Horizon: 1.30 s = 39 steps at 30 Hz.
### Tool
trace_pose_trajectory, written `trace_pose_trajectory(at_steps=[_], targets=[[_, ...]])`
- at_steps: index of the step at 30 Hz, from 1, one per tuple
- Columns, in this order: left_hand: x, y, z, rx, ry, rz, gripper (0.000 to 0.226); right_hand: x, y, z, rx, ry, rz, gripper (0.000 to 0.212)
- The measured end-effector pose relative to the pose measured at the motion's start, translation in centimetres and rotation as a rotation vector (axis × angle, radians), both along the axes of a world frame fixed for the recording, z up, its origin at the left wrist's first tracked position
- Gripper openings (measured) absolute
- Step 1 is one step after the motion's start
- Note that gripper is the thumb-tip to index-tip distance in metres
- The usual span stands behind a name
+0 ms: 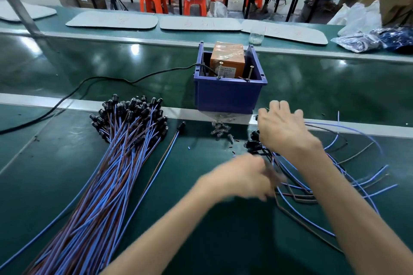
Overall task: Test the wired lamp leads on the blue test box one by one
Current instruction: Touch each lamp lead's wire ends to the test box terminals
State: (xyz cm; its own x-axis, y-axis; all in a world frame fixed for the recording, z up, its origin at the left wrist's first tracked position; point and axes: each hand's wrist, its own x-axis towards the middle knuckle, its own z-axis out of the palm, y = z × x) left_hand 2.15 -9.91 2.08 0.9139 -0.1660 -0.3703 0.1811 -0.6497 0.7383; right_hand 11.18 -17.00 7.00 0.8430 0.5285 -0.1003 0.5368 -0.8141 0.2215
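Green bench mat, testing station. Right hand spreads straight fingers over the black heads of the loose leads, probably to select one. Left hand is blurred at their wires, so its hold cannot be told. Blue test box stands just beyond, within reach. Bundled leads lie well to the left, seemingly a separate batch.

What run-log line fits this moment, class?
step: fetching next lead | left hand: blurred, at loose lamp leads | right hand: over their lamp ends, grip hidden | blue test box: no lamp lead on it | lead bundle: left
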Motion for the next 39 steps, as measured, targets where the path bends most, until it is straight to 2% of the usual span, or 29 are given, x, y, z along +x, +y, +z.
trace_pose_trajectory(at_steps=[1, 3, 4, 6, 7, 9, 12, 14, 16, 17, 18, 20, 24, 32, 34, 37, 39], targets=[[0.3, 1.6, 0.1, 0.030, -0.053, 0.128, 0.012, 0.6, -0.3, -0.8, 0.033, 0.012, -0.012, 0.038], [0.4, 5.7, 1.0, 0.259, -0.213, 0.451, 0.027, 1.6, -1.4, -1.1, 0.148, 0.047, -0.061, 0.046], [0.3, 7.7, 0.8, 0.397, -0.245, 0.581, 0.030, 2.1, -2.1, -0.6, 0.195, 0.027, -0.092, 0.044], [-0.2, 10.0, 0.3, 0.548, -0.257, 0.751, 0.029, 3.5, -3.9, 1.5, 0.253, -0.107, -0.171, 0.030], [-0.3, 10.4, -0.2, 0.597, -0.265, 0.773, 0.030, 4.2, -4.9, 2.8, 0.269, -0.199, -0.210, 0.028], [-0.3, 11.3, -0.9, 0.659, -0.269, 0.794, 0.035, 4.9, -6.7, 5.3, 0.276, -0.359, -0.240, 0.038], [-0.2, 11.9, -1.3, 0.724, -0.246, 0.778, 0.046, 2.8, -7.0, 7.2, 0.408, -0.485, -0.140, 0.048], [-0.1, 11.9, -1.6, 0.762, -0.216, 0.747, 0.051, 1.5, -6.0, 6.5, 0.246, -0.530, -0.064, 0.041], [-0.1, 12.2, -1.8, 0.779, -0.168, 0.721, 0.054, 1.3, -4.2, 4.5, 0.033, -0.391, -0.029, 0.035], [-0.2, 12.4, -1.9, 0.777, -0.139, 0.714, 0.054, 1.6, -3.4, 3.2, 0.005, -0.270, -0.045, 0.029], [-0.2, 12.5, -2.0, 0.772, -0.116, 0.713, 0.051, 1.9, -2.7, 1.8, 0.031, -0.159, -0.068, 0.024], [-0.3, 12.7, -2.1, 0.770, -0.098, 0.719, 0.040, 2.4, -1.8, -1.3, 0.152, 0.005, -0.158, 0.032], [-0.2, 12.5, -2.3, 0.783, -0.113, 0.727, 0.028, 2.5, -1.8, -5.9, 0.278, 0.025, -0.175, 0.040], [-0.1, 12.4, -2.4, 0.753, -0.218, 0.745, 0.023, 4.7, -3.8, -6.0, 0.535, 0.251, -0.110, 0.023], [-0.1, 12.2, -2.4, 0.714, -0.243, 0.747, 0.020, 4.8, -4.0, -6.2, 0.560, 0.266, -0.140, 0.007], [0.0, 11.9, -2.4, 0.652, -0.302, 0.764, 0.019, 4.6, -4.1, -6.2, 0.559, 0.249, -0.154, 0.017], [0.0, 11.9, -2.3, 0.622, -0.358, 0.789, 0.019, 4.5, -4.1, -6.1, 0.566, 0.210, -0.133, 0.012]])
